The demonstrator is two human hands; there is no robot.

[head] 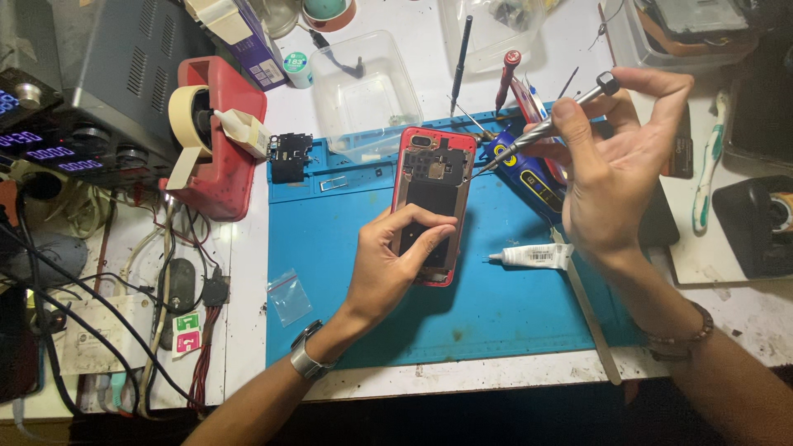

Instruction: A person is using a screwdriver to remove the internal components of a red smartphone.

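Observation:
An opened red phone [431, 169] lies back-up on the blue work mat [512, 306], its inner parts exposed. My left hand [396, 260] grips its lower half, fingers wrapped across the black middle. My right hand [615, 169] holds a slim metal screwdriver [537, 130] at a slant, index finger resting on its cap. The tip touches the phone's upper right edge. A watch sits on my left wrist, a bead bracelet on my right.
A red tape dispenser [216, 136] stands left of the mat, beside a black power unit [91, 91]. A clear plastic tray [368, 95], spare screwdrivers [505, 78], a white glue tube [533, 257], a small black part [291, 157] and a plastic bag [289, 296] lie around.

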